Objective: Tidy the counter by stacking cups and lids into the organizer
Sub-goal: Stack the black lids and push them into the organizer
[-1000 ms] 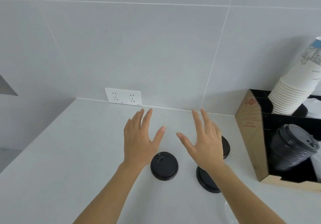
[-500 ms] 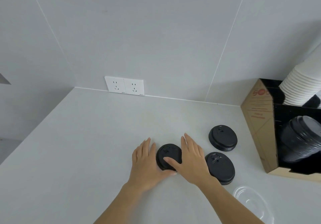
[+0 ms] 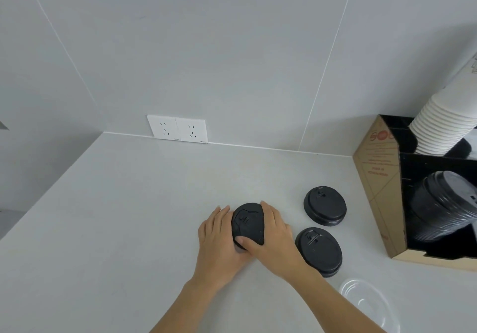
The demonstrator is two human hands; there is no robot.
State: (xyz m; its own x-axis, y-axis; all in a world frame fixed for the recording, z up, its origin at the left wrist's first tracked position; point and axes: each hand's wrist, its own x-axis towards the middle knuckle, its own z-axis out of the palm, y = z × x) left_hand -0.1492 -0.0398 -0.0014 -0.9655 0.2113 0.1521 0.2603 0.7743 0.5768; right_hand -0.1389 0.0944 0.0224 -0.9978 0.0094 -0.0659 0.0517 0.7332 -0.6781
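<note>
A black lid lies on the pale counter, held between both hands. My left hand cups its left side and my right hand wraps its right side, thumb on its near edge. Two more black lids lie to the right, the far lid and the near lid, the latter partly under my right wrist. The cardboard organizer at the right edge holds a stack of black lids and a leaning stack of white paper cups.
A clear plastic lid lies near the front right. A double wall socket sits at the counter's back edge. Grey tiled walls close off the back and the left, where the counter ends in a corner.
My hands came down from hovering open over the counter and closed around the left black lid. The camera has tilted down and moved nearer.
</note>
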